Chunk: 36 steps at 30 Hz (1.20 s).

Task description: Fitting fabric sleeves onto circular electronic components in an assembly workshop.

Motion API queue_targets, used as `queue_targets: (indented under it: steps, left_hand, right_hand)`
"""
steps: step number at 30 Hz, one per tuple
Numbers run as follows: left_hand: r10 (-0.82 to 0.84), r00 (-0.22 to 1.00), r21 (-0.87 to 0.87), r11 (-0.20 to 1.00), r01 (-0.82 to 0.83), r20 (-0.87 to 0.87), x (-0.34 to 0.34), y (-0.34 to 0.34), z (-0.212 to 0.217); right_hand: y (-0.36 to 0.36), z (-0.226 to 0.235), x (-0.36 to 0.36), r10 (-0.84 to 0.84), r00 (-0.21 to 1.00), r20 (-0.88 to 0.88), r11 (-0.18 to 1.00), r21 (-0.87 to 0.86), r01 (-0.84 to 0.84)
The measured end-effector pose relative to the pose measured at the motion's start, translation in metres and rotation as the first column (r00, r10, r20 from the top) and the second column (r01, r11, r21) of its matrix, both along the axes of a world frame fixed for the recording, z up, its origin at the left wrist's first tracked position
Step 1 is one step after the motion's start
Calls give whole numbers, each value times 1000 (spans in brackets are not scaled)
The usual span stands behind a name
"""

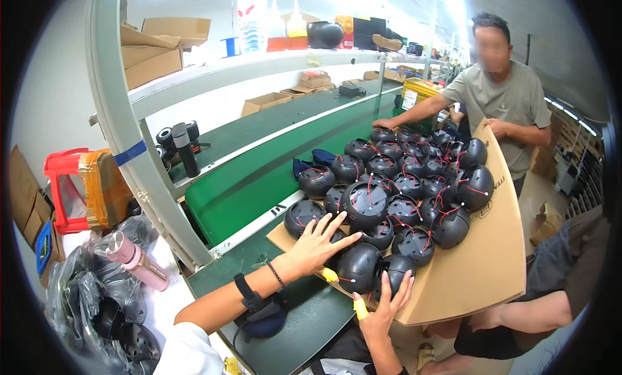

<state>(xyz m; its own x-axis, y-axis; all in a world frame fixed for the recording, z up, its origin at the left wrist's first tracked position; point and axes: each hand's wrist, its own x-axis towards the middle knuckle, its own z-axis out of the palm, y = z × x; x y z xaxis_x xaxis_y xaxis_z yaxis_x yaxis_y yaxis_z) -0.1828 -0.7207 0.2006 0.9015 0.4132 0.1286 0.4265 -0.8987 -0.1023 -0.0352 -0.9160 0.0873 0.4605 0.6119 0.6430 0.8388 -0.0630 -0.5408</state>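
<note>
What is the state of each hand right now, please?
Left hand: open, fingers spread, resting on the black helmet shells; holding nothing.
Right hand: open, pressed against a black helmet shell at the cardboard sheet edge; no closed grip.

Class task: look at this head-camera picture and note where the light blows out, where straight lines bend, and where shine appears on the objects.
Head view: ceiling lights blow out to white at top right; the grey shelf post bows with fisheye distortion, and dark corners ring the frame. The black helmets show soft highlights. The left hand and right hand look sharp, without motion blur.
</note>
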Motion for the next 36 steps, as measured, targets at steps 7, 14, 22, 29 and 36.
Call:
queue_targets:
  steps: [7,14,22,29,36]
  left_hand:
    - [83,996,-34,996,-84,-23,-6,-8,-3]
    - [112,991,78,990,-118,66,-12,-28,-16]
    - [60,984,7,998,-62,168,-7,-14,-23]
    - [-13,993,21,1000,10,116,4,-16,-13]
    - [52,997,21,998,-54,63,6,-44,-3]
  right_hand:
    - [-13,9,15,25,999,-23,998,56,-24]
    - [-28,-2,36,-37,997,-64,999,23,38]
    - [-46,-15,50,-218,941,-260,961,112,254]
    - [-50,-9,51,-155,869,-470,983,-159,90]
    - [-52,0,53,-180,966,-183,976,-154,153]
